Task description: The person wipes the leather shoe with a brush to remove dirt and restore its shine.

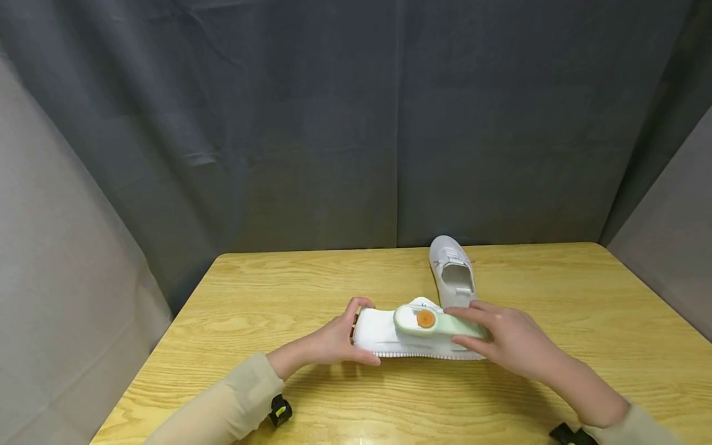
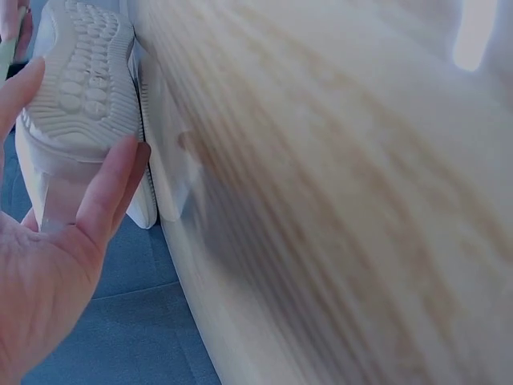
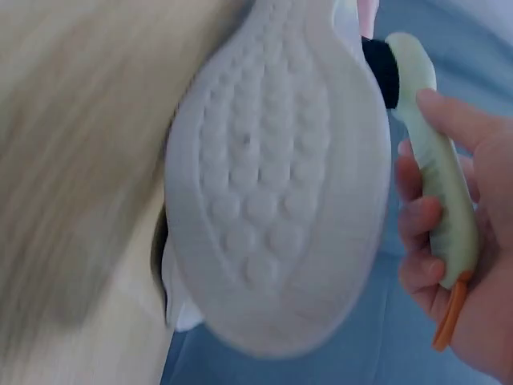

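Note:
A white shoe (image 1: pixel 384 337) lies on its side on the table, its knobbly sole (image 3: pixel 264 184) turned toward me. My left hand (image 1: pixel 342 340) grips it by the heel end, with the thumb and fingers on either side, as the left wrist view shows. In my right hand (image 1: pixel 514 340) is a pale green brush (image 1: pixel 425 321) with an orange button on its head. The right wrist view shows its black bristles (image 3: pixel 381 72) against the shoe's side and an orange loop (image 3: pixel 451 313) at the handle's end. My fingers curl round the brush handle (image 3: pixel 449 208).
A second white shoe (image 1: pixel 453 272) stands upright behind the first, toe pointing to the back edge of the wooden table (image 1: pixel 267 290). Dark grey curtain (image 1: pixel 334 123) hangs behind the table, and pale cloth panels (image 1: pixel 61 247) flank it.

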{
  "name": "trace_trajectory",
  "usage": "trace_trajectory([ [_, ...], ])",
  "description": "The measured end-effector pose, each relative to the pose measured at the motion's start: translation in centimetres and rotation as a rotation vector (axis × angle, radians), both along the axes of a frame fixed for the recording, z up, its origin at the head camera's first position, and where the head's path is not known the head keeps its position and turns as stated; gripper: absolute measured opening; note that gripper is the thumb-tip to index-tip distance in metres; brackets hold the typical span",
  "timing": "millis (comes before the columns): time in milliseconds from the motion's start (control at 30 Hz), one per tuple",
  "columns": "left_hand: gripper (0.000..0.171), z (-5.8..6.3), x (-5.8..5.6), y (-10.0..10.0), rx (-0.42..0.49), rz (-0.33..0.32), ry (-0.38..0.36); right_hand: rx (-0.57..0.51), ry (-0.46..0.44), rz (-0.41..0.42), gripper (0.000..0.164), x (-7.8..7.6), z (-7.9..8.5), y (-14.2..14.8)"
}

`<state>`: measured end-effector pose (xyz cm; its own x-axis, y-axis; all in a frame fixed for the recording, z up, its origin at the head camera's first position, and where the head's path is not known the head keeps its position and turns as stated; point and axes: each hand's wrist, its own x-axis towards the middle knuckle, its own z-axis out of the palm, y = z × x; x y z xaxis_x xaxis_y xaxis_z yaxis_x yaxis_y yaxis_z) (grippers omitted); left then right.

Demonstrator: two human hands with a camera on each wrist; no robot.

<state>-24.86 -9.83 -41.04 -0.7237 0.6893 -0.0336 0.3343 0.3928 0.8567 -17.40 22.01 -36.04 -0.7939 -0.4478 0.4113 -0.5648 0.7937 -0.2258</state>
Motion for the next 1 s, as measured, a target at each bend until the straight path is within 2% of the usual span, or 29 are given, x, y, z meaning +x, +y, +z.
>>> trace_trajectory([
  [167,0.086,0.0,0.1,0.0,-0.014,0.006,0.003,-0.038,-0.049,-0.173,0.044,-0.6,0.5,1.6],
  [267,0.085,0.0,0.2,0.0,-0.011,0.001,-0.008,-0.053,-0.006,-0.188,0.044,-0.5,0.5,2.2],
  [433,0.087,0.0,0.3,-0.1,-0.018,0.015,-0.016,-0.056,0.073,-0.078,0.042,0.3,0.2,2.2],
  [633,0.087,0.0,0.2,-0.1,-0.009,0.004,-0.005,-0.044,0.122,0.086,0.042,1.5,-0.4,1.1],
  [800,0.088,0.0,0.2,-0.1,-0.011,-0.002,0.024,-0.030,0.133,0.210,0.039,1.9,-0.9,0.5],
  [900,0.087,0.0,0.2,-0.1,-0.014,-0.005,0.030,-0.009,0.106,0.198,0.038,1.9,-0.9,0.5],
  [1000,0.085,0.1,0.2,-0.1,-0.015,-0.003,0.016,0.007,0.066,0.124,0.037,1.9,-0.8,0.7],
])
